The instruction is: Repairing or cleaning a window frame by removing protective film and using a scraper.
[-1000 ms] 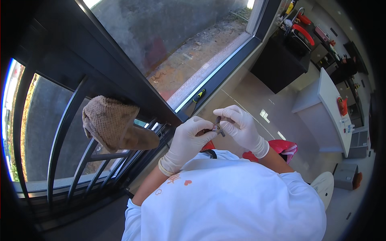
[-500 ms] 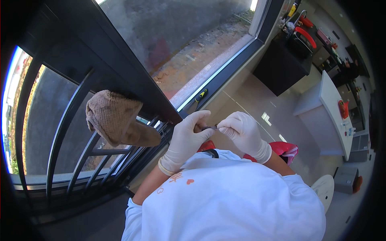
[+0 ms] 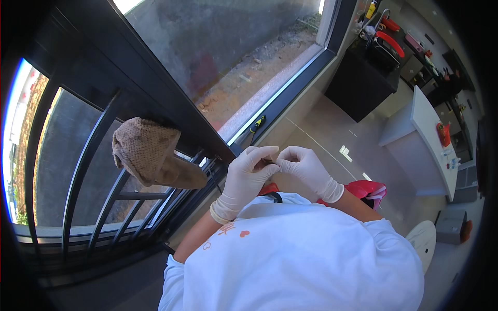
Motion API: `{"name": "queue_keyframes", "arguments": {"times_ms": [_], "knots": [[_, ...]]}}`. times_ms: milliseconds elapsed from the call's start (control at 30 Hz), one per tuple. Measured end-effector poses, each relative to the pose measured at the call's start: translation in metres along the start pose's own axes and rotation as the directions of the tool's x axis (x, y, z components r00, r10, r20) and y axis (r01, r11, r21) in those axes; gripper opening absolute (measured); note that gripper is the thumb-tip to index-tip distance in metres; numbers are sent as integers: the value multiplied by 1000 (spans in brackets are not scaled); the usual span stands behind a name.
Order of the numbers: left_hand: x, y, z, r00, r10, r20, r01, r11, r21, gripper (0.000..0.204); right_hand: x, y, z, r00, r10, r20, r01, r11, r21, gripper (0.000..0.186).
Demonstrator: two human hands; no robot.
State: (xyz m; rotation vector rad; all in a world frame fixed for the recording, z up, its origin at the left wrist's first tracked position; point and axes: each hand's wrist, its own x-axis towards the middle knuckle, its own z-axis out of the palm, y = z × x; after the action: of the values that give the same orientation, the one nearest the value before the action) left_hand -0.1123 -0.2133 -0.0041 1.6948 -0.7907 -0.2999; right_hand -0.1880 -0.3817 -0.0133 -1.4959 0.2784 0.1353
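Both hands wear white gloves, fingertips meeting over a small dark part, largely hidden between them. My left hand (image 3: 257,171) has curled fingers gripping it; my right hand (image 3: 298,168) pinches beside the left thumb. Left of them, a brown textured cloth (image 3: 142,147) is draped on the black barred window frame (image 3: 109,135). A yellow-and-black handled tool (image 3: 257,124) rests on the window's lower frame just beyond my hands. A red object (image 3: 270,189) shows partly below them.
A pink-red bag (image 3: 365,192) lies at right, near a white counter (image 3: 425,140). Farther back are a dark cabinet (image 3: 353,85), a faucet (image 3: 378,18) and a person in dark clothing (image 3: 448,85). A white round top (image 3: 420,243) stands at lower right.
My hands have drawn closer together and lower, fingers closing over the small part, which was more visible earlier. My right hand's raised index finger has curled down.
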Motion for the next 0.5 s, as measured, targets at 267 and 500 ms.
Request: {"name": "queue_keyframes", "arguments": {"times_ms": [267,500], "knots": [[-1,-6,13,993,-26,-116,29,999,18,43,-11,3,2,989,-103,-108,115,987,115,19],[-6,-11,17,1000,-14,-26,15,999,40,64,-13,16,-3,920,-332,-208,263,917,-301,15]]}}
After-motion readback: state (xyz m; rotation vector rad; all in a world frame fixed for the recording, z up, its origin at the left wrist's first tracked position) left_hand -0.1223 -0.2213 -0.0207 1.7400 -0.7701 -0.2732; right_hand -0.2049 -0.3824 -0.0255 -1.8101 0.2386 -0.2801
